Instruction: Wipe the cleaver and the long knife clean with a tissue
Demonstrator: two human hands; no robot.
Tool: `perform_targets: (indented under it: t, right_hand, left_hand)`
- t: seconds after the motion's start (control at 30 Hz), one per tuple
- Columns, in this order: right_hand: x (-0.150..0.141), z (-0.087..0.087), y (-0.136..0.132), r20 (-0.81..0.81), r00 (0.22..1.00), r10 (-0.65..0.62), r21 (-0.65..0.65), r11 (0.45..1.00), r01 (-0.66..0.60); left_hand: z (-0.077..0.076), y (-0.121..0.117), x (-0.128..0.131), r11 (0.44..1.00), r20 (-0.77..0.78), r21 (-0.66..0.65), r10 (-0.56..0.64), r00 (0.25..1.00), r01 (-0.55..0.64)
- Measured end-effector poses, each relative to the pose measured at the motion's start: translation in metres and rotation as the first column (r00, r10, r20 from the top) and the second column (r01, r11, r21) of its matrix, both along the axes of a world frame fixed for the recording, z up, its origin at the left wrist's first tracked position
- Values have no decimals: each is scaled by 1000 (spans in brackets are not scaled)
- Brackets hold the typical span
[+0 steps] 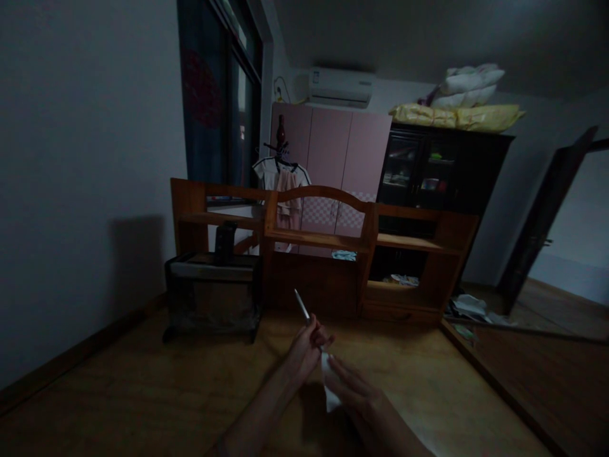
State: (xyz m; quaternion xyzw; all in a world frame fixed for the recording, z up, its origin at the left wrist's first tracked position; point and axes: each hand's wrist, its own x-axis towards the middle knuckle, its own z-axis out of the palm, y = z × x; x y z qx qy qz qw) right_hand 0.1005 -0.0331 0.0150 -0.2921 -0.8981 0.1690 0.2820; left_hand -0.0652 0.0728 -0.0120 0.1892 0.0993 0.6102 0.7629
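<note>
A slim silvery rod-like object (301,304) sticks up and away from my left hand (305,350), whose fingers are closed around it. I cannot make out whether it is a pen or a utensil. Just to the right, my right hand (359,388) is closed on a white tissue (329,387), which hangs down below the fingers. The top of the tissue meets the lower end of the rod beneath my left hand. Both hands are above the pale wooden board (214,387).
At the board's far side stands a wooden shelf unit (316,240). A dark, glass-fronted box (213,298) sits at the left, with a small black object (224,242) on top. A raised wooden edge (495,387) runs along the right side. The room is dim.
</note>
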Motion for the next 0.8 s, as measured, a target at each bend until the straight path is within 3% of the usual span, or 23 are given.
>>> perform_targets:
  t: [0.1,0.23,0.43,0.6,0.8]
  right_hand:
    - [7,-5,-5,74,997,38,-41,999,-35]
    - [6,-9,-12,17,1000,5,-111,994,-3]
    - [-9,-2,-16,17,1000,9,-131,991,-7]
    - [-8,-4,-16,47,998,38,-131,991,-32]
    - [15,-8,-28,112,993,30,-165,986,-11]
  left_hand:
    - [2,1,-6,1000,14,8,-17,1000,17]
    - [3,2,-11,995,28,3,-100,995,100]
    - [-10,11,-19,985,0,-71,-160,987,160]
    - [-14,12,-25,981,-17,-125,-153,988,150]
    - [-14,11,-24,980,-7,-151,-129,992,126]
